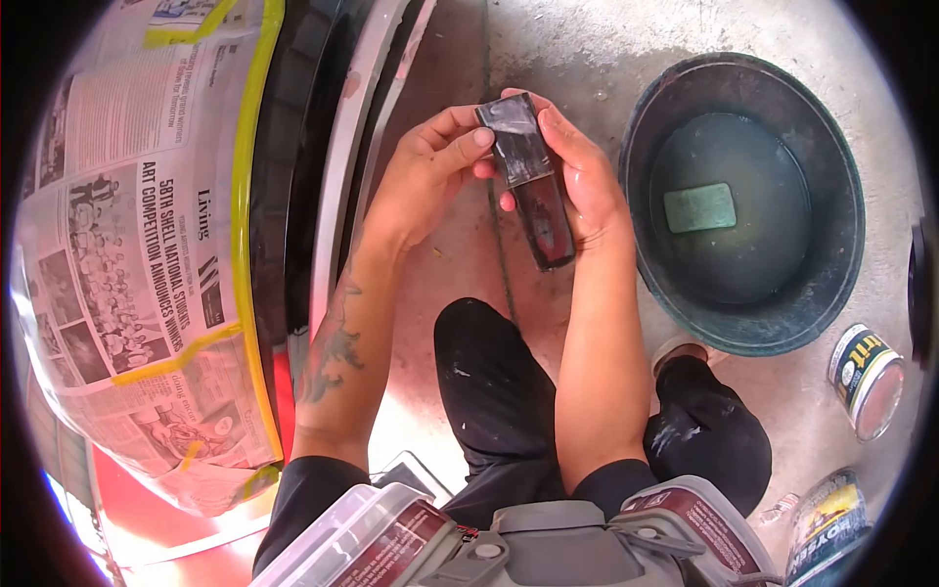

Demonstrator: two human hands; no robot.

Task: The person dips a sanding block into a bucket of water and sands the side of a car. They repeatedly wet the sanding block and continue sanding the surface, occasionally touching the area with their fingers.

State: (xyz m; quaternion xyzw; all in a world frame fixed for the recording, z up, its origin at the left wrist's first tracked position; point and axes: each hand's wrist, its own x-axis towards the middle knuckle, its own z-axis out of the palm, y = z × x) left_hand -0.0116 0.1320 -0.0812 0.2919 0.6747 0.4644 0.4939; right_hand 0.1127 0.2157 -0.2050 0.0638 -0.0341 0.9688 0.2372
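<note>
Both hands meet at a dark rectangular sanding block point(545, 223) in the upper middle of the head view. A piece of dark, whitish-smeared sandpaper point(514, 142) appears to lie over the block's upper half. My left hand point(423, 168) pinches the sandpaper's left edge, its thumb on top. My right hand point(587, 176) is wrapped round the block's right side, fingertips showing on the left. The back of the block is hidden. To the right of my right hand stands a dark tub point(831, 254) of cloudy water, with a green rectangular block point(699, 207) in it.
On the left, a car body panel is covered with newspaper point(117, 264) and edged with yellow masking tape point(245, 176). A paint can point(871, 386) lies tilted at the right; another can point(829, 523) is below it. My knees are beneath my forearms on the concrete floor point(548, 44).
</note>
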